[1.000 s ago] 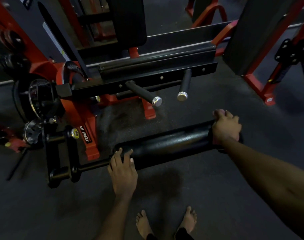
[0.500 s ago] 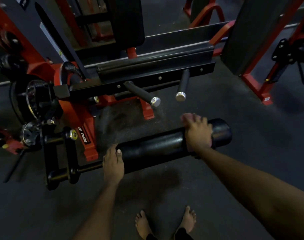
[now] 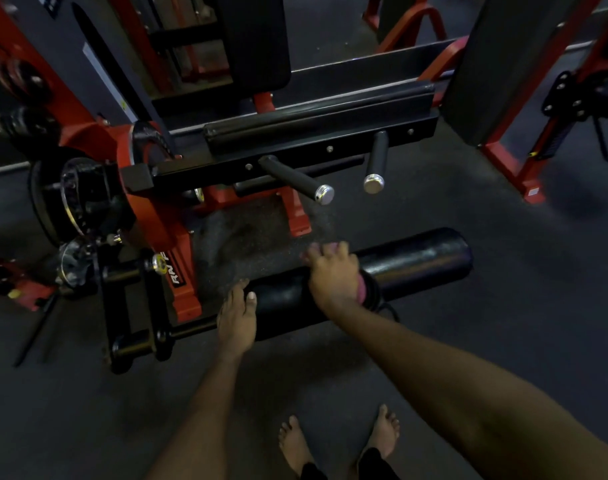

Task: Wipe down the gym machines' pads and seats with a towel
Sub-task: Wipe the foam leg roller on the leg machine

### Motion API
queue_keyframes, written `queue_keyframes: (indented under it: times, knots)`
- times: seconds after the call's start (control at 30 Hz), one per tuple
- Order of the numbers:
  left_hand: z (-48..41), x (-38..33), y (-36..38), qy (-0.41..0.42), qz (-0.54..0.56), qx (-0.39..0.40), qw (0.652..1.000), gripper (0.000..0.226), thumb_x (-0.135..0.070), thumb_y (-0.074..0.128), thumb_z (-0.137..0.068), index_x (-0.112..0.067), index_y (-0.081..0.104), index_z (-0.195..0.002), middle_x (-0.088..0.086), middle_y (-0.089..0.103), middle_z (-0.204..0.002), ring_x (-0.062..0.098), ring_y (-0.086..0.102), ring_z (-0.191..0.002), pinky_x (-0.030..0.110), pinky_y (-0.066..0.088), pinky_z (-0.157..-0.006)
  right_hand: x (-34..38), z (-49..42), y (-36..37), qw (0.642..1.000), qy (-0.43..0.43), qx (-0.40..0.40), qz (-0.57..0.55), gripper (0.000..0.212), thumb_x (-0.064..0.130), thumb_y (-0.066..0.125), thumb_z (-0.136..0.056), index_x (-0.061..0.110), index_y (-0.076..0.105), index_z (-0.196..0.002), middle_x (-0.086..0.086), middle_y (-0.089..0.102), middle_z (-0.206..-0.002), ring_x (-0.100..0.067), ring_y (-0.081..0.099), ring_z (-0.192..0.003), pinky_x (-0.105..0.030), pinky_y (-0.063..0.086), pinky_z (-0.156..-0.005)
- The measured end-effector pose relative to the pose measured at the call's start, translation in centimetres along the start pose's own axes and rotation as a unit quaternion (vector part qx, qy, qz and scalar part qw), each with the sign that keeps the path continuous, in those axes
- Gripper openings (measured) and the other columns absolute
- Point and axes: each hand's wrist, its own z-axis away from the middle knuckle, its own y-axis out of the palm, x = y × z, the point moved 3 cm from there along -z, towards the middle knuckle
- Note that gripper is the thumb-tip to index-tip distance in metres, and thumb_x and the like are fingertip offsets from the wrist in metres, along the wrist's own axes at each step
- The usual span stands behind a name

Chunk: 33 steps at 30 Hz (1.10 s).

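The roller pad (image 3: pixel 417 258) lies low across the middle of my view, close in, running from the machine's arm on the left to its free end on the right. My left hand (image 3: pixel 236 317) rests on the roller's left end, fingers fairly straight, thumb up on top, gripping nothing. I read that as a brace, so the roller doesn't spin or swing under the wipe.

My right hand (image 3: pixel 332 275) is draped over the roller about midway, fingers curled down over the far side. The towel (image 3: pixel 362 288) is pinned under the palm, with pink cloth showing at the wrist edge and a little by the fingertips. Wrapped like that, the cloth covers the top and the far curve at once, which suits a round pad.

The stretch right of that hand looks glossy, but I can't tell whether that's damp or just shine. My call is that this is a stroke along the roller, and the near underside will probably need a turn of the wrist.

Farther off, the long flat pad (image 3: pixel 313 123) and the upright back pad (image 3: pixel 254 39) sit on the red frame (image 3: pixel 183 271). Chrome-capped handles (image 3: pixel 295 180) poke toward me between those pads and the roller. My bare feet (image 3: pixel 295 445) are at the near edge, so I'd mind that pivoting arm around the toes.
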Motion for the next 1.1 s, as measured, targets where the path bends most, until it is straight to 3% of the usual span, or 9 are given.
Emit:
queue_keyframes:
  times: [0.13, 0.23, 0.33, 0.43, 0.63, 0.77, 0.87, 0.97, 1.1]
  knots:
    - [0.4, 0.2, -0.1, 0.019, -0.002, 0.001, 1.0, 0.044, -0.034, 0.039, -0.108, -0.021, 0.04, -0.149, 0.0, 0.041, -0.155, 0.024, 0.037, -0.142, 0.052, 0.03, -0.117, -2.9, 0.8, -1.2, 0.997, -0.07, -0.013, -0.019, 0.038, 0.033, 0.058, -0.092, 0.038, 0.053, -0.129, 0.001, 0.062, -0.119, -0.03, 0.051, -0.101, -0.04, 0.044, -0.074]
    - [0.8, 0.2, -0.2, 0.024, 0.004, 0.005, 1.0, 0.046, -0.034, 0.039, -0.108, -0.021, 0.037, -0.152, -0.001, 0.038, -0.158, 0.022, 0.034, -0.145, 0.05, 0.026, -0.12, -10.1, -0.5, -2.0, 0.999, 0.028, -0.018, 0.036, 0.049, 0.026, 0.059, -0.085, 0.038, 0.052, -0.132, -0.005, 0.06, -0.119, -0.035, 0.049, -0.103, -0.042, 0.048, -0.076]
    - [0.7, 0.0, -0.4, 0.026, 0.011, 0.017, 0.999, 0.047, -0.032, 0.04, -0.107, -0.019, 0.037, -0.152, 0.001, 0.038, -0.158, 0.022, 0.034, -0.144, 0.046, 0.028, -0.12, -16.5, -1.2, -3.0, 0.989, 0.134, -0.022, 0.064, 0.042, 0.024, 0.053, -0.092, 0.039, 0.046, -0.131, -0.01, 0.054, -0.126, -0.039, 0.046, -0.112, -0.049, 0.049, -0.085]
    - [0.5, 0.1, -0.6, 0.024, 0.016, 0.027, 0.999, 0.047, -0.032, 0.041, -0.107, -0.019, 0.037, -0.152, 0.002, 0.038, -0.157, 0.023, 0.034, -0.144, 0.045, 0.028, -0.12, -16.3, -1.1, -2.8, 0.978, 0.203, -0.03, 0.045, 0.037, 0.022, 0.054, -0.093, 0.035, 0.051, -0.128, -0.014, 0.053, -0.128, -0.042, 0.044, -0.116, -0.05, 0.046, -0.085]
    - [0.5, 0.4, -1.6, 0.014, 0.074, 0.055, 0.996, 0.041, -0.03, 0.038, -0.109, -0.027, 0.041, -0.15, -0.006, 0.038, -0.157, 0.015, 0.033, -0.145, 0.039, 0.026, -0.121, -2.0, 0.6, 0.2, 0.995, 0.084, -0.016, 0.059, 0.038, 0.021, 0.06, -0.081, 0.023, 0.066, -0.118, -0.006, 0.065, -0.109, -0.036, 0.046, -0.103, -0.041, 0.046, -0.074]
    - [0.2, 1.0, -2.1, 0.049, 0.082, 0.055, 0.994, 0.04, -0.017, 0.045, -0.107, -0.022, 0.048, -0.146, -0.003, 0.044, -0.154, 0.016, 0.038, -0.144, 0.036, 0.026, -0.121, 4.9, 3.2, 0.2, 0.999, -0.031, 0.002, 0.008, 0.043, 0.024, 0.055, -0.089, 0.029, 0.057, -0.131, -0.005, 0.06, -0.12, -0.034, 0.047, -0.11, -0.044, 0.048, -0.078]
    - [0.5, 1.3, -2.3, 0.076, 0.082, 0.054, 0.992, 0.041, -0.014, 0.049, -0.105, -0.019, 0.049, -0.146, 0.001, 0.045, -0.154, 0.019, 0.038, -0.144, 0.037, 0.027, -0.122, 3.4, 3.7, -0.3, 0.997, -0.081, 0.001, -0.018, 0.05, 0.027, 0.056, -0.09, 0.036, 0.049, -0.139, -0.005, 0.054, -0.131, -0.032, 0.048, -0.108, -0.042, 0.047, -0.077]
    - [0.9, 1.4, -2.5, 0.081, 0.082, 0.057, 0.992, 0.042, -0.018, 0.049, -0.106, -0.022, 0.047, -0.148, -0.001, 0.041, -0.157, 0.015, 0.035, -0.145, 0.039, 0.026, -0.122, -3.2, 2.2, -1.0, 1.0, -0.001, -0.019, 0.012, 0.053, 0.026, 0.057, -0.089, 0.041, 0.047, -0.139, -0.005, 0.053, -0.133, -0.033, 0.047, -0.107, -0.04, 0.047, -0.076]
    - [1.1, 1.6, -2.5, 0.106, 0.075, 0.054, 0.99, 0.041, -0.021, 0.05, -0.105, -0.022, 0.048, -0.146, -0.004, 0.041, -0.156, 0.014, 0.035, -0.145, 0.039, 0.028, -0.122, -10.5, 0.3, -2.4, 0.986, 0.161, -0.033, 0.019, 0.04, 0.025, 0.052, -0.095, 0.036, 0.051, -0.133, -0.01, 0.055, -0.131, -0.039, 0.046, -0.112, -0.048, 0.045, -0.083]
